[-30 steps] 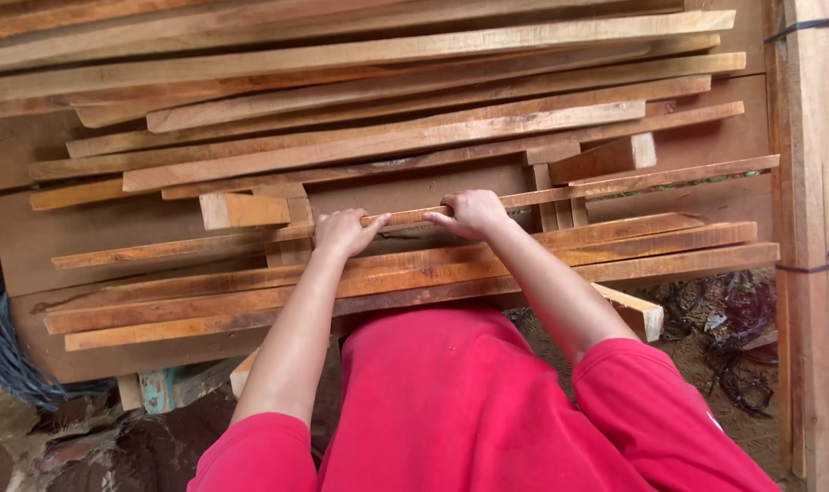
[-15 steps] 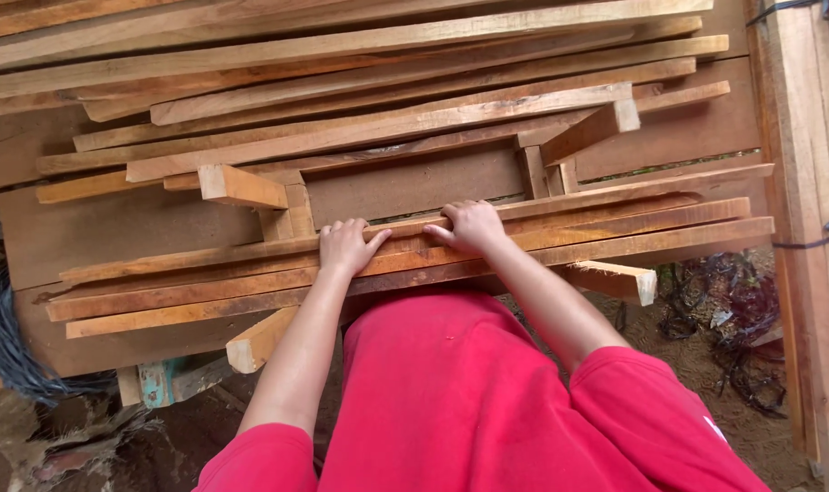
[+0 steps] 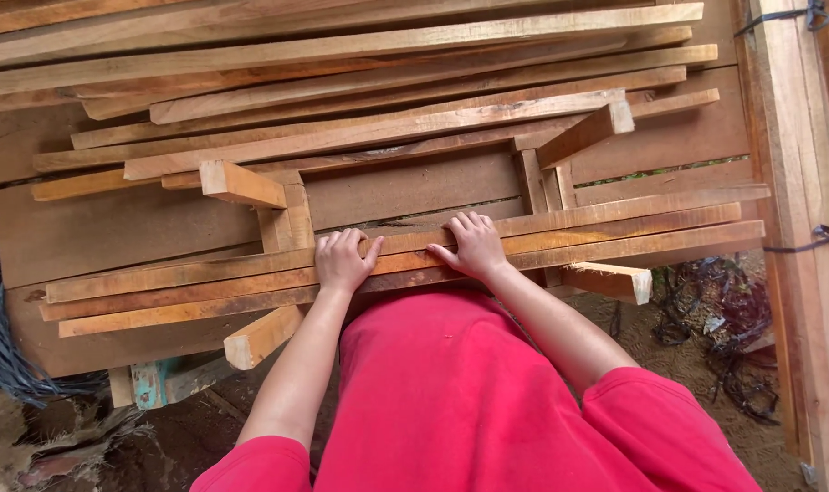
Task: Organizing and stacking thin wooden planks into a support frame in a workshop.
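Both of my hands lie on a long thin wooden slat (image 3: 615,208) that rests on top of a low stack of similar slats (image 3: 178,296) right in front of me. My left hand (image 3: 342,260) covers it near the middle, fingers curled over its far edge and thumb spread to the right. A little further right, my right hand (image 3: 474,244) grips the same slat the same way. The slat lies flat, running from lower left to upper right.
A larger pile of long boards (image 3: 387,128) fills the space above, held up on short cross blocks (image 3: 241,185) (image 3: 586,134). More block ends (image 3: 261,337) (image 3: 610,281) stick out below. A wooden post (image 3: 793,182) stands at right, a blue coil (image 3: 0,351) at left.
The slat was held raised in both hands near the gap under the upper pile. It has come down and toward me onto the low stack, with both hands still on it.
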